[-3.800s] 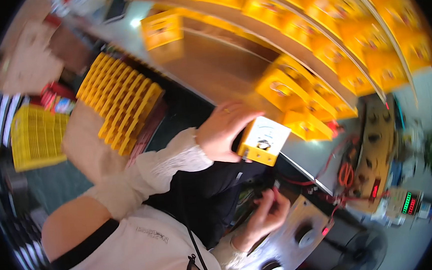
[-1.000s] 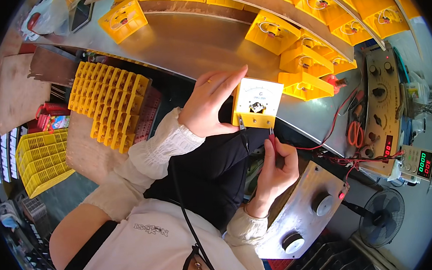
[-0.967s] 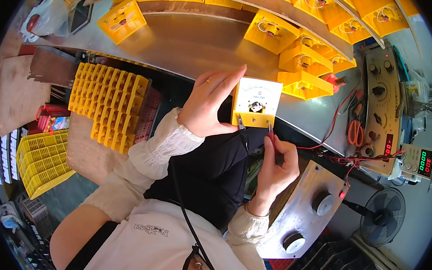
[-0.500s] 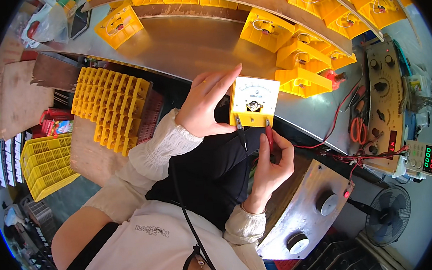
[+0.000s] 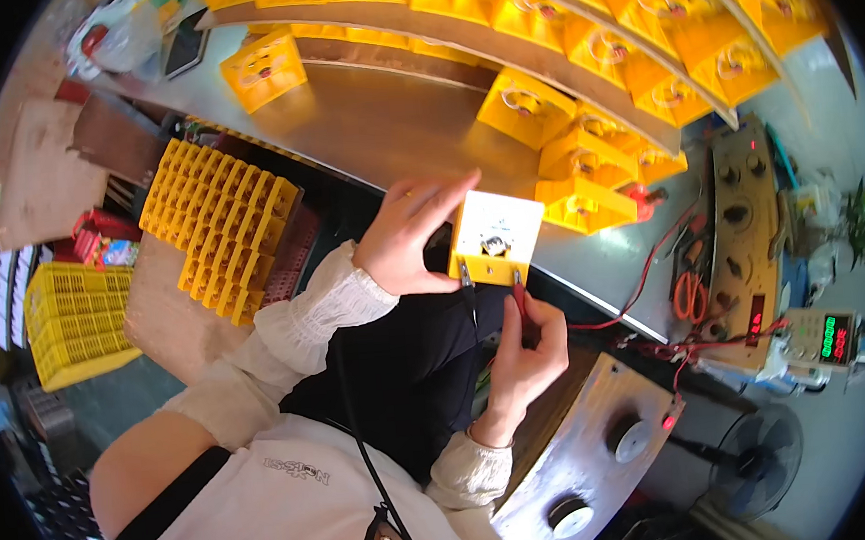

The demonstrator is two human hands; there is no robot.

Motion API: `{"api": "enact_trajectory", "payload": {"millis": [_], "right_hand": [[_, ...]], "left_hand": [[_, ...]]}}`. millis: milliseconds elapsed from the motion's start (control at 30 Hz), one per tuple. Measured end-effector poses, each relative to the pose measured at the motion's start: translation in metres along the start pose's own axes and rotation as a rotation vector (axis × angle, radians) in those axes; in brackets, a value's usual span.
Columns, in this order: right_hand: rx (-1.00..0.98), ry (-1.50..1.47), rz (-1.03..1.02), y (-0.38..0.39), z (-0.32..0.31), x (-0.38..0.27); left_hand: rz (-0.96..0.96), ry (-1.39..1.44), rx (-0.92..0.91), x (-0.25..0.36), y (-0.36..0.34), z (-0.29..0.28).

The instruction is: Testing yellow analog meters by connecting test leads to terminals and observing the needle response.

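Note:
My left hand (image 5: 408, 237) grips a yellow-cased panel meter (image 5: 496, 237) by its left side, thumb near the lower corner and fingers along the top edge. The meter's white face is tilted up, with a small round part low in its middle. A black alligator clip (image 5: 469, 292) is attached at the lower left terminal. At the lower right terminal, my right hand (image 5: 531, 351) pinches a red alligator clip (image 5: 520, 296) between thumb and fingers. The clip's metal tip touches the terminal; whether its jaws are spread is too small to tell.
Yellow meter cases stand on the metal bench (image 5: 371, 114) and on the shelves above. A stack of yellow parts (image 5: 219, 225) lies left. To the right are a brown instrument panel (image 5: 741, 238), orange-handled scissors (image 5: 690, 297), red leads, a power supply (image 5: 820, 336) and a metal box with knobs (image 5: 591, 460).
The whole view has shifted, so the meter and both hands appear lower and slightly left. Both hands keep the same hold, and both clips remain at the terminals.

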State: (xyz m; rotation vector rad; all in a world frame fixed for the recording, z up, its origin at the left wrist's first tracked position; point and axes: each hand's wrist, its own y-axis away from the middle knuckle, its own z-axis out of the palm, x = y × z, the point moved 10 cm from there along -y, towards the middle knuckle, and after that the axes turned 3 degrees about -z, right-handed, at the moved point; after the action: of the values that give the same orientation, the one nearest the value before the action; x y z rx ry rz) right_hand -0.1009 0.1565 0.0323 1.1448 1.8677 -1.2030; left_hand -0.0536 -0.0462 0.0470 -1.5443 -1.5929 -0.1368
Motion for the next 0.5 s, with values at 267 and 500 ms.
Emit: {"api": "enact_trajectory", "payload": {"millis": [267, 500], "right_hand": [[-0.203, -0.017, 0.077, 0.035, 0.027, -0.031], [-0.404, 0.101, -0.098, 0.045, 0.068, -0.036]], "left_hand": [[-0.029, 0.042, 0.331, 0.015, 0.030, -0.023], [-0.439, -0.587, 0.807, -0.067, 0.155, -0.211]]}}
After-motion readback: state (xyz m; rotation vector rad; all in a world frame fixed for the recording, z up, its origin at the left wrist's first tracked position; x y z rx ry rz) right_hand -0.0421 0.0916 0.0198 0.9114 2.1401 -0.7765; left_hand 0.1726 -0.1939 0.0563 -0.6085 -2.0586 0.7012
